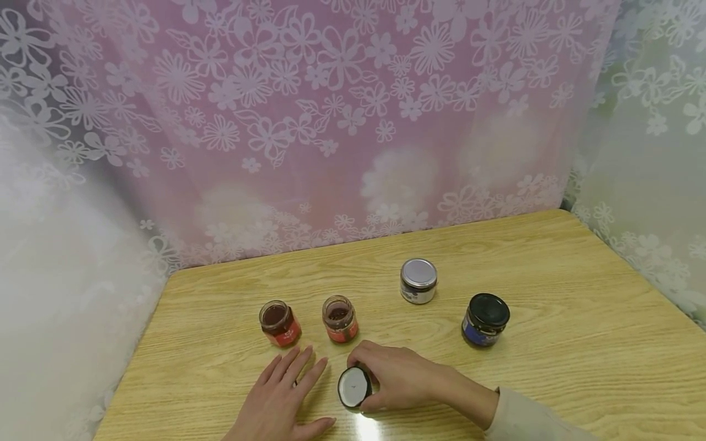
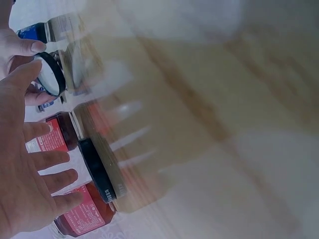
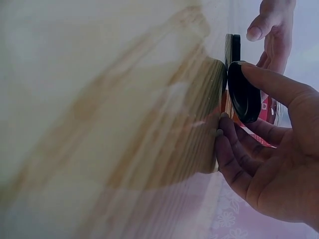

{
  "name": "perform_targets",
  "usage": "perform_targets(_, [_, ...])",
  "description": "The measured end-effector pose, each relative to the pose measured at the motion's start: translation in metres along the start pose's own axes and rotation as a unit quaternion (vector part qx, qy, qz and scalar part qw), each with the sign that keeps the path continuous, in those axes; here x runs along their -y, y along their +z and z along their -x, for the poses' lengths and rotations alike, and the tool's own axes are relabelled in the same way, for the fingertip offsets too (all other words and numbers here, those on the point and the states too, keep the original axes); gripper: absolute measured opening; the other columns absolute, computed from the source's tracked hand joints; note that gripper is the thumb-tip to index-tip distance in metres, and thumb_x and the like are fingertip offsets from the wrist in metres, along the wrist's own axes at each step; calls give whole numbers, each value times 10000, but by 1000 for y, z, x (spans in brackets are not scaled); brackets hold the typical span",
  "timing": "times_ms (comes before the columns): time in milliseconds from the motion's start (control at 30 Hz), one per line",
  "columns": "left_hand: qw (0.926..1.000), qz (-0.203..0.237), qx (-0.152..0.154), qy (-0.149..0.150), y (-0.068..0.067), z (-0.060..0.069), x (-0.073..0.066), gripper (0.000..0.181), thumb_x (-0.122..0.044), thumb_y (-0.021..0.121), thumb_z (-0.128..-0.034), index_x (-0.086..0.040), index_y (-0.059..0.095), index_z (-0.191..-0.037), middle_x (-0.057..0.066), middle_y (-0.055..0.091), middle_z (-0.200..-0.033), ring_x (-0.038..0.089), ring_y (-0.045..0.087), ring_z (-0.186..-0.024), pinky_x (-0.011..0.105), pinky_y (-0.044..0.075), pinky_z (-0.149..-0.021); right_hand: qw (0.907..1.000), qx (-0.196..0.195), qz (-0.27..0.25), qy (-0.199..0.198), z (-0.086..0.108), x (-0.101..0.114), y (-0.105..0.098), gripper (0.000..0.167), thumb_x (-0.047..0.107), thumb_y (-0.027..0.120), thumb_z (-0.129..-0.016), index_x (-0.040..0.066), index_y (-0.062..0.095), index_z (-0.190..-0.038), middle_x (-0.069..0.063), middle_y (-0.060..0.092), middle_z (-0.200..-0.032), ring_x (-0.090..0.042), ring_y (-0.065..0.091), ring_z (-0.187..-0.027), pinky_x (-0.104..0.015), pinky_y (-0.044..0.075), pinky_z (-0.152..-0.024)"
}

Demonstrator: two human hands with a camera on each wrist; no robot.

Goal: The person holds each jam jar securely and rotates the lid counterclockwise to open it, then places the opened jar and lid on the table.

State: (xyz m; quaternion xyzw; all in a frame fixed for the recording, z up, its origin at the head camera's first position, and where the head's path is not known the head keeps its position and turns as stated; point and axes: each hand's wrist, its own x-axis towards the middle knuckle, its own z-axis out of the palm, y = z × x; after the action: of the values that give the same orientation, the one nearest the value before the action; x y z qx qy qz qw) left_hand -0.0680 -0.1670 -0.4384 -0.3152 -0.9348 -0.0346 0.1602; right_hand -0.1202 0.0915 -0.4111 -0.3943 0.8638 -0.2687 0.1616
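Observation:
In the head view my right hand pinches a black jar lid by its rim, its white inner side turned up and tilted. To its left, my left hand is spread palm down with fingers straight, holding nothing. A second black lid lies by the left fingers in the left wrist view; the left hand hides it in the head view. Just beyond the left fingertips stands a lidless glass jar with a red label. Another lidless red-label jar stands behind the held lid.
Farther back stands a jar with a silver lid. Right of it is a blue-label jar with a black lid. The wooden table meets a pink flowered curtain at its back edge.

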Motion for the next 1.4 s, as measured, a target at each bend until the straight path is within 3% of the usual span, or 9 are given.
perform_targets(300, [9998,39,187,-103,-1,1,1,815,-759,507,-793,-204,518,-1389,98,498,-1378,307,481,-1230,489,427,-946,9999,-19,145,-38,-4,1,4,460,355,807,-740,232,543,-1096,146,464,-1048,25,493,-805,-208,449,-660])
perform_targets(533, [9996,-24,279,-3,0,1,1,831,-770,499,-788,-208,504,-1400,100,496,-1379,312,471,-1241,491,415,-959,9997,5,248,-13,-7,1,8,462,307,818,-732,219,544,-1093,130,448,-1044,27,492,-789,-196,444,-621])
perform_targets(700, [9997,-90,230,74,1,2,1,851,-785,500,-771,-207,511,-1396,98,505,-1370,310,471,-1244,484,416,-962,9995,-31,310,52,-7,2,8,456,317,813,-733,217,547,-1089,130,445,-1043,24,491,-781,-197,442,-609])
perform_targets(1167, [9988,-72,477,12,-3,0,0,837,-786,465,-790,-217,505,-1402,95,488,-1389,308,454,-1260,486,394,-984,9990,-4,430,140,-8,4,9,460,353,813,-716,223,543,-1066,140,423,-1011,16,481,-753,-203,434,-590])
perform_targets(1400, [9989,-81,463,0,-4,1,-1,828,-777,472,-796,-217,501,-1405,96,487,-1391,307,456,-1259,483,394,-985,9996,48,291,-10,-6,3,8,484,395,788,-752,214,558,-1137,130,453,-1070,13,497,-839,-213,454,-661])
